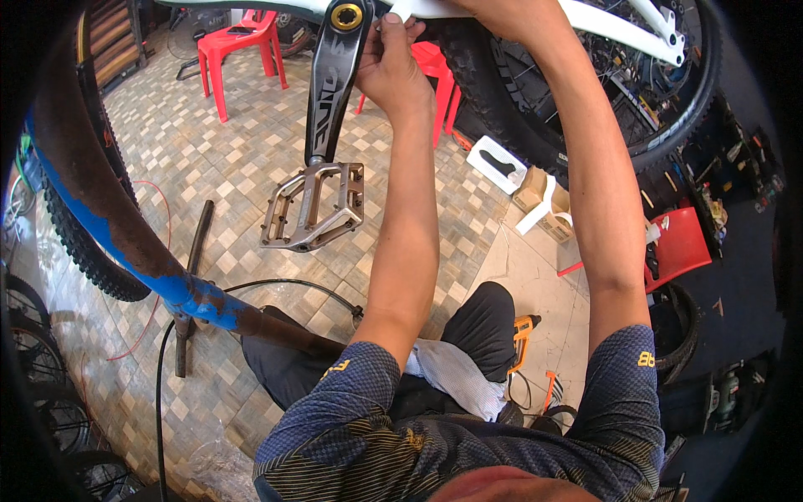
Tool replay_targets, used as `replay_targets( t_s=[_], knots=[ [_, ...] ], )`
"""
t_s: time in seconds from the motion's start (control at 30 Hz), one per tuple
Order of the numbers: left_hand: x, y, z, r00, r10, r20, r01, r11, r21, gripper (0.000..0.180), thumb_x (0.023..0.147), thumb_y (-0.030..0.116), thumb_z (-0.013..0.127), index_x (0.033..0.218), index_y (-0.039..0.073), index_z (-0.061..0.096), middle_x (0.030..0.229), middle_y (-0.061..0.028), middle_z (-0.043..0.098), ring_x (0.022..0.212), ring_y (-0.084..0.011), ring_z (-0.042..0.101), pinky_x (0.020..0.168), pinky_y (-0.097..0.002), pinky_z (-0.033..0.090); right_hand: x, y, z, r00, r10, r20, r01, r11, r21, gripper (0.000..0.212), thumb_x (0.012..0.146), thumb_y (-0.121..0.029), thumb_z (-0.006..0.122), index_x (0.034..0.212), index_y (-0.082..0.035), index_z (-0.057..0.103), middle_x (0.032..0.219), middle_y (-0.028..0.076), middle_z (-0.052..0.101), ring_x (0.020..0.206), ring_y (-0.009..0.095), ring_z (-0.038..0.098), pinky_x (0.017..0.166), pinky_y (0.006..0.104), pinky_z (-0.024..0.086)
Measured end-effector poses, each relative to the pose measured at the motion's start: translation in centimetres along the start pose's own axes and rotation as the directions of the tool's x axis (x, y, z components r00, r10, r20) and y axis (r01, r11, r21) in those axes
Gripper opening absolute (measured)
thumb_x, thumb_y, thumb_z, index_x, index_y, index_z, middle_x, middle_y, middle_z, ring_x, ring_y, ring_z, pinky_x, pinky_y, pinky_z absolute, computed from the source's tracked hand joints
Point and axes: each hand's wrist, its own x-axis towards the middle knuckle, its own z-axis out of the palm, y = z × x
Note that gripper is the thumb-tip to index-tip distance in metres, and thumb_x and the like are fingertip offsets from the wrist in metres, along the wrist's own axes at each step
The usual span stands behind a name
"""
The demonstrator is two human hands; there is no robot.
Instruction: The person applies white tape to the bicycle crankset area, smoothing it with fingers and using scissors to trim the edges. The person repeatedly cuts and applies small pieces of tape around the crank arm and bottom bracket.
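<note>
At the upper edge, a white bicycle frame [615, 27] spans the view. Its black crank arm [333, 88] hangs down, with a bronze-grey flat pedal [314, 207] at the lower end. My left hand [396, 71] is raised just right of the crank. Its thumb and fingers are closed on a small white piece [401, 10] beside the frame; I cannot tell if that piece is loose or part of the frame. Reaching up to the frame, my right hand [514, 18] is cut off by the upper edge, so its fingers are hidden. The rear wheel's tyre [485, 96] stands behind my forearms.
A worn blue-and-brown tube stand [188, 293] slants in at left, near a black cable [161, 393]. Red plastic chairs [238, 50] stand beyond. Right of my left forearm lie opened boxes [535, 197] and an orange tool [523, 335]. A pale cloth [456, 376] rests on my lap.
</note>
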Motion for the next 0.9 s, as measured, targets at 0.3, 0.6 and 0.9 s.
replay_targets(
  t_s=[0.3,0.6,0.9],
  knots=[
    [-0.42,-0.18,0.37,0.999,-0.009,-0.038,0.009,1.000,-0.005,0.020,0.100,0.011,0.067,0.106,-0.008,0.062,0.099,-0.0150,0.068,0.088,-0.0216,0.072,0.080,-0.0348,0.065,0.05,0.16,-0.03,1.000,-0.018,0.008,0.018,1.000,0.001,0.017,0.082,-0.018,0.077,0.090,-0.003,0.080,0.078,0.016,0.075,0.070,0.025,0.073,0.069,0.0370,0.055],
    [-0.73,-0.01,0.54,0.999,-0.018,-0.036,0.018,1.000,-0.007,0.022,0.100,0.011,0.067,0.106,-0.009,0.062,0.101,-0.0150,0.066,0.090,-0.0222,0.071,0.082,-0.0369,0.066,0.03,0.18,-0.06,1.000,0.005,0.010,-0.005,1.000,0.005,0.017,0.082,-0.018,0.077,0.090,-0.003,0.080,0.079,0.015,0.076,0.072,0.024,0.074,0.069,0.0363,0.056],
    [-0.62,-0.22,0.29,0.997,-0.049,-0.053,0.047,0.998,-0.038,0.022,0.099,0.011,0.068,0.107,-0.008,0.062,0.101,-0.0146,0.066,0.091,-0.0231,0.071,0.081,-0.0390,0.066,-0.03,0.04,-0.08,1.000,-0.003,0.003,0.003,1.000,0.010,0.017,0.082,-0.018,0.077,0.090,-0.003,0.080,0.079,0.016,0.076,0.072,0.025,0.074,0.069,0.0365,0.056]
  ],
)
